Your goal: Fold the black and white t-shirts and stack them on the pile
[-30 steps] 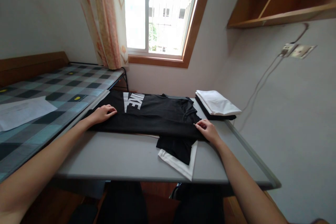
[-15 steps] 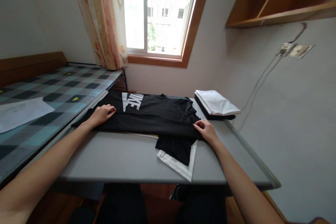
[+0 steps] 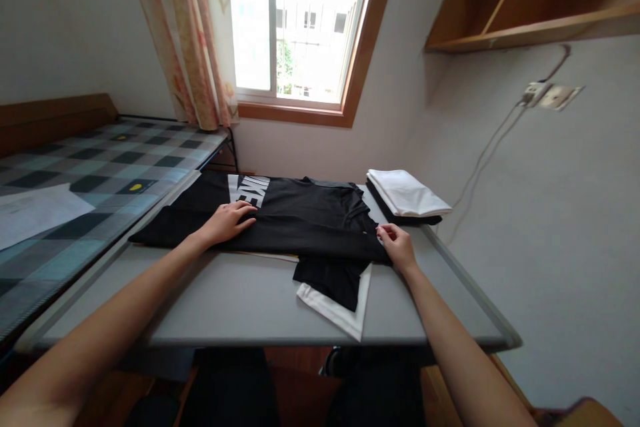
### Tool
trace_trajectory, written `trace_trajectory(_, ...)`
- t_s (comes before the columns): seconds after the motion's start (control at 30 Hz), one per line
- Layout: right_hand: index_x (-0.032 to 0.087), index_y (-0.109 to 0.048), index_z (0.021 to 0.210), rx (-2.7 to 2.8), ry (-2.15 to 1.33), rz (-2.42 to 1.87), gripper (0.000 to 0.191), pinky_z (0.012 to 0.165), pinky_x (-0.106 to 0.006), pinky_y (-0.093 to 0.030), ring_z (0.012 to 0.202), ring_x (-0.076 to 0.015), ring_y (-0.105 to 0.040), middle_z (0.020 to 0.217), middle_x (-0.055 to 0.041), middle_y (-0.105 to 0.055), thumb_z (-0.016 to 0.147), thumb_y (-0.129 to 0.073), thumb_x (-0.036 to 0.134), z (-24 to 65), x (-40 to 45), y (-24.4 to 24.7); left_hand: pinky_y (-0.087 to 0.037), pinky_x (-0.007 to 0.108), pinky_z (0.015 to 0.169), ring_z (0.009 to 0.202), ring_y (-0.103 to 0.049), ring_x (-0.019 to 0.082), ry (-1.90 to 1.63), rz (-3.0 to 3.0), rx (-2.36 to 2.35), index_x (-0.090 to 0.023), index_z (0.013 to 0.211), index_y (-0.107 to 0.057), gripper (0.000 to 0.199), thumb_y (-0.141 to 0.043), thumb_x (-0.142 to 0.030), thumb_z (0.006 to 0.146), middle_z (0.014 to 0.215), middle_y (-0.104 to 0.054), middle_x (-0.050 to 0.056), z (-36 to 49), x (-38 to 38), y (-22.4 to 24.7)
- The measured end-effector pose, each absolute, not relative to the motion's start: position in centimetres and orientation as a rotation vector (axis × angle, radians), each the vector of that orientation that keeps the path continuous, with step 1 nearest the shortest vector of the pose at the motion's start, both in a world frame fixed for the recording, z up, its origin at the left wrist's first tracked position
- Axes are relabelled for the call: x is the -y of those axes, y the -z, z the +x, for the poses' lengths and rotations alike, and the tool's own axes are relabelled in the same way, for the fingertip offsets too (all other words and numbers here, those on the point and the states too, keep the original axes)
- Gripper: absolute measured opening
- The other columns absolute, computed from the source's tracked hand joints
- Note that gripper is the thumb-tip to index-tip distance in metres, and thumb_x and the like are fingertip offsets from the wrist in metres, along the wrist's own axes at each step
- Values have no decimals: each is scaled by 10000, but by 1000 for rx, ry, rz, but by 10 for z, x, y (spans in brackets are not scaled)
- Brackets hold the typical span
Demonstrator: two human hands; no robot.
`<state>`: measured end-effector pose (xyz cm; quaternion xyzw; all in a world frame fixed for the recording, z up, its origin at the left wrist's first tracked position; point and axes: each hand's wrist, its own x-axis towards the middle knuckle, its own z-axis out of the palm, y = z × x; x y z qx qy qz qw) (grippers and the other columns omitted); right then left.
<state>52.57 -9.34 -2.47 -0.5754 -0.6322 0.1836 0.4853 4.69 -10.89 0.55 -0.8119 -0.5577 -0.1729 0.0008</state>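
Note:
A black T-shirt (image 3: 310,203) with white NIKE lettering lies across the grey table, its near side folded over in a long strip. One short black sleeve (image 3: 333,283) with a white edge sticks out toward me. My left hand (image 3: 231,221) rests on the folded strip just below the lettering, fingers stretched out. At the shirt's right end, my right hand (image 3: 397,245) pinches the edge of the fabric between thumb and fingers. Beyond that hand sits a stack of folded cloth, a white piece (image 3: 407,192) on top of a black one (image 3: 385,203).
To the left is a bed with a checked cover (image 3: 150,157) and paper sheets (image 3: 40,213) on it. The grey table (image 3: 240,307) ends close to my legs. A wall socket (image 3: 545,95) with a hanging cable and a wooden shelf (image 3: 530,30) are on the right.
My left hand has slid right along the folded strip, its fingers now stretched out on the cloth. My right hand stays at the shirt's right end. The view has shifted slightly.

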Motion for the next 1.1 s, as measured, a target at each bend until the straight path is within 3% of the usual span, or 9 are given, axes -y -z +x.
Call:
trace_trajectory(0.33, 196, -680, 737, 1789, -359, -1425, 382, 645, -343, -471, 639, -199, -590, 727, -63, -661, 775, -568, 559, 523, 96, 22, -267, 484, 1143, 1378, -400, 268, 443, -2445, 1933, -275, 1325, -575, 506, -396, -532, 928, 1446, -507, 54, 50, 120, 7)
trace_trajectory(0.57, 206, -684, 811, 1928, 224, -1397, 294, 888, -407, -415, 916, -256, -590, 875, -105, -656, 919, -458, 361, 503, 122, -7, -243, 495, 1149, 1392, -380, 265, 465, -2473, 1928, -263, 1343, -562, 514, -395, -523, 932, 1467, -482, 71, 49, 118, 9)
trace_trajectory(0.7, 215, -724, 938, 2154, 35, -1200, 284, 943, -419, -423, 1009, -255, -626, 1039, -103, -704, 944, -467, 335, 471, 126, -22, -251, 477, 1147, 1391, -383, 254, 512, -2483, 1924, -272, 1327, -574, 498, -417, -520, 925, 1462, -488, 68, 47, 117, 11)
trace_trajectory(0.87, 220, -704, 1149, 2403, -155, -995, 318, 1012, -421, -447, 1178, -257, -596, 1262, -96, -655, 939, -521, 373, 418, 104, -29, -251, 473, 1147, 1389, -386, 251, 544, -2497, 1923, -273, 1319, -579, 482, -429, -502, 923, 1455, -498, 63, 46, 117, 12)
trace_trajectory(1.1, 203, -742, 1082, 2450, -192, -995, 294, 1016, -416, -475, 1130, -266, -636, 1200, -102, -690, 927, -550, 363, 392, 64, -25, -248, 490, 1147, 1398, -374, 247, 521, -2518, 1932, -263, 1329, -566, 478, -416, -491, 937, 1466, -483, 61, 46, 119, 9)
